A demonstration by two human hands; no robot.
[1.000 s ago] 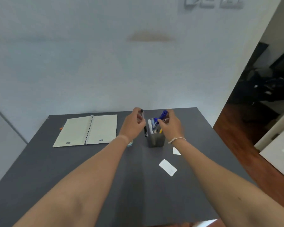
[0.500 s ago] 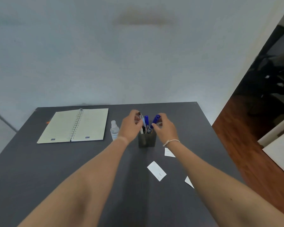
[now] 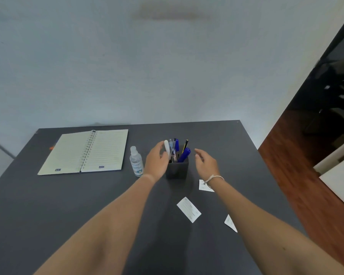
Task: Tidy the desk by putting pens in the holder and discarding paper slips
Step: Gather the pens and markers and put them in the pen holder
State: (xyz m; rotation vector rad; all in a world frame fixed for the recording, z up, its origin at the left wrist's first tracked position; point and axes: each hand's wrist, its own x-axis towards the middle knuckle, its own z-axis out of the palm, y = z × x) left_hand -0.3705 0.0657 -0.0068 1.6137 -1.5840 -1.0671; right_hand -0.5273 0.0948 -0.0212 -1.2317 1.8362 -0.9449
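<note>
Pens (image 3: 177,150) are seen in the holder (image 3: 177,169) between open, empty hands; thin paper slips (image 3: 188,209), likely light, are best pinched at an edge.

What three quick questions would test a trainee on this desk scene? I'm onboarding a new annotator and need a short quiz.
1. True or false: the notebook lies closed.
2. How many paper slips lie on the desk?
3. What stands between the notebook and the pen holder: A) spray bottle, B) mug, C) stapler?

Key:
1. False; it lies open.
2. Three: one partly under the right wrist, one nearer the camera, one beside the right forearm.
3. A, the spray bottle, just left of the left hand.
</note>
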